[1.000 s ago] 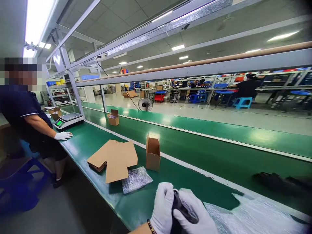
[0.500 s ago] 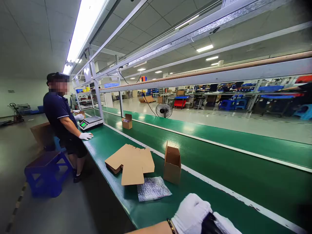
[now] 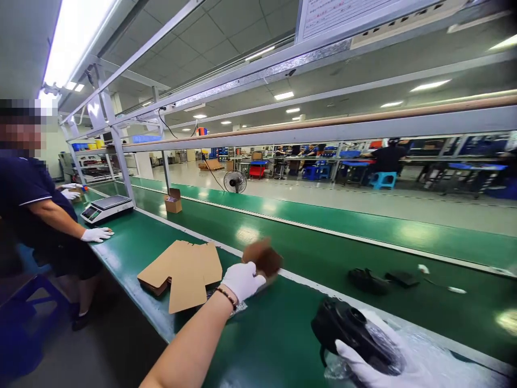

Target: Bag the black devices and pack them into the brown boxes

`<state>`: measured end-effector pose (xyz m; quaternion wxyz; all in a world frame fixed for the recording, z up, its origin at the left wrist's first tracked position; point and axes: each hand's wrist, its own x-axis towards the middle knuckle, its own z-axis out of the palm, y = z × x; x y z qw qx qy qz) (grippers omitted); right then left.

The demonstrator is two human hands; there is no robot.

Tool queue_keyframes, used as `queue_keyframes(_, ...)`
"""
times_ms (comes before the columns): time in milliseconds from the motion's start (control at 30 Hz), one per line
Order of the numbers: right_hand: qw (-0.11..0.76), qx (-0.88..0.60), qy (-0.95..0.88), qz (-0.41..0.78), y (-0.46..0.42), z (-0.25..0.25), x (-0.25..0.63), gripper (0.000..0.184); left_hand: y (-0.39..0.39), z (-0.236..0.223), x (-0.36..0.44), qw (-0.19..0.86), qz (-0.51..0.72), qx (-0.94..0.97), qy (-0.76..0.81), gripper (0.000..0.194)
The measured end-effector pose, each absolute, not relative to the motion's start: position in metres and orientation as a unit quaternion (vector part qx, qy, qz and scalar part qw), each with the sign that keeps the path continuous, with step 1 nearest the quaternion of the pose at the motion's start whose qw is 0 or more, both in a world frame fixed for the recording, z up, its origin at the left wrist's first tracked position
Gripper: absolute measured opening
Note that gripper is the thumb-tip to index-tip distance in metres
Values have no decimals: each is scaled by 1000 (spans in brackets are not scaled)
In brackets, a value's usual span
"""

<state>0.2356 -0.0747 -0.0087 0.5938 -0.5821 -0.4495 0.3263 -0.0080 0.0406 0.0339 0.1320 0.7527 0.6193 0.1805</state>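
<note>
My left hand (image 3: pixel 243 281), in a white glove, is at a small open cardboard box (image 3: pixel 264 257), its fingers closed on the near side; the box is blurred. In my right hand (image 3: pixel 365 364), also gloved, lies a black plastic device (image 3: pixel 343 328) with a round knob-like part on top, partly wrapped in clear plastic; its exact kind I cannot make out. Left of the box lies a stack of flat cardboard blanks (image 3: pixel 181 269). A bubble-wrap pouch (image 3: pixel 239 309) shows partly beneath my left wrist.
On the green belt (image 3: pixel 307 245) lie another black device (image 3: pixel 367 281), a flat black piece (image 3: pixel 402 277) and a white cable (image 3: pixel 456 290). Clear plastic wrap (image 3: pixel 436 358) is at the right. A co-worker (image 3: pixel 36 194) stands left, near a scale (image 3: pixel 107 207). Farther back is a small box (image 3: pixel 173 203).
My left hand has left the black device and reached forward to the cardboard box, which is moving. The view has swung right, bringing my right hand and more parts on the belt into sight.
</note>
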Motion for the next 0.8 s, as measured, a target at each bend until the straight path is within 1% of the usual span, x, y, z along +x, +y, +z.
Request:
queue_keyframes(67,585,-546,-549,240,-67,14,232,67,30,33,-6,141,164,786,579,23)
queue_keyframes(100,566,-517,-615,186,-61,24,229,58,23,32,-3,146,157,799,562,22)
queue_keyframes(133,527,-493,-679,133,-54,32,226,49,16,31,-1,150,151,809,548,20)
queue_keyframes(200,407,-461,-786,58,-40,41,218,36,6,29,3,156,146,819,533,16)
queue_keyframes(267,290,-442,-849,12,-29,43,209,32,3,26,4,165,148,823,523,12)
queue_keyframes(367,160,-433,-886,-37,-18,43,195,27,7,20,2,182,164,823,512,8)
queue_keyframes(433,82,-430,-898,-44,-11,48,185,29,11,14,0,199,181,817,510,11)
queue_keyframes(467,41,-429,-902,-36,-7,51,181,32,12,10,-1,209,192,813,509,17)
queue_keyframes(567,-55,-417,-907,19,10,63,171,42,13,1,-6,243,232,800,497,48)
queue_keyframes(633,-79,-410,-907,60,21,68,168,46,14,-3,-10,263,262,792,485,62)
queue_keyframes(667,-83,-408,-906,76,26,68,167,48,14,-5,-12,271,272,790,478,64)
queue_keyframes(733,-90,-411,-903,89,29,66,166,54,16,-11,-10,278,308,782,465,55)
queue_keyframes(767,-96,-415,-901,86,29,64,165,57,18,-15,-8,281,344,770,458,52)
queue_keyframes(800,-102,-420,-898,78,27,62,163,61,19,-21,-3,292,393,748,448,53)
